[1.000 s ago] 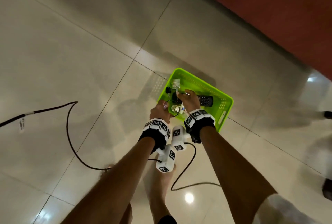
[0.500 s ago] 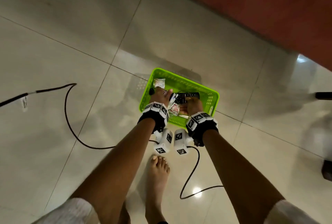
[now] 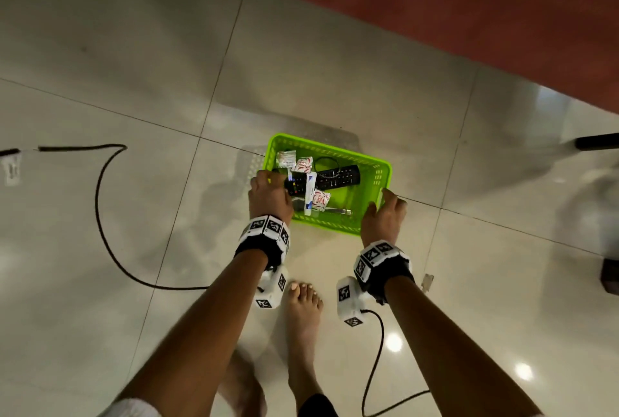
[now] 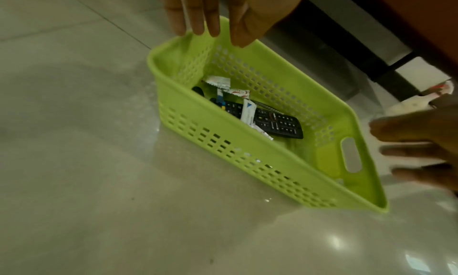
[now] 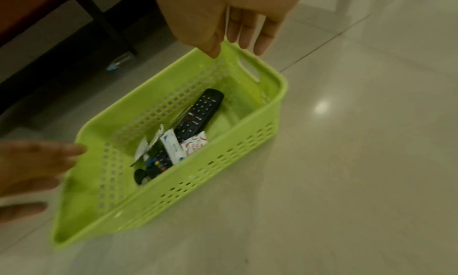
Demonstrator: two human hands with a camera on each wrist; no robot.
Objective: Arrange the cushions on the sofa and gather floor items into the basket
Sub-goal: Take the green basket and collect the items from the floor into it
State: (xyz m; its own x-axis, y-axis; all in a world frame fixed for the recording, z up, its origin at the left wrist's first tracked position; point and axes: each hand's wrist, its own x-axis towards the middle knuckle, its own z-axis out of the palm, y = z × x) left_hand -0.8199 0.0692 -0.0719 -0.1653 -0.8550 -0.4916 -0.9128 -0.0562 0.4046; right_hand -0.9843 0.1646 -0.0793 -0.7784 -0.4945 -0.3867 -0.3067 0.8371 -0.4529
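Note:
A lime-green perforated basket [image 3: 335, 148] stands on the tiled floor. In it lie a black remote [image 3: 335, 177], a white tube [image 3: 311, 192] and several small red-and-white sachets [image 3: 303, 163]. My left hand [image 3: 268, 192] is at the basket's left end, its straight fingers [image 4: 198, 14] outside the rim and the thumb inside. My right hand [image 3: 385, 212] hovers at the right end by the handle slot [image 5: 247, 69], fingers [image 5: 247, 30] straight. Neither hand holds anything. Whether the fingers touch the rim is unclear.
A black cable [image 3: 100, 215] loops over the floor at the left, and another runs from my right wrist. My bare foot [image 3: 303, 316] stands just in front of the basket. A red-brown sofa [image 3: 435, 14] on dark legs [image 4: 386, 67] lies just beyond it.
My hands were together over the basket with small items in them. They have let go and moved apart to its two ends, and the items now lie inside.

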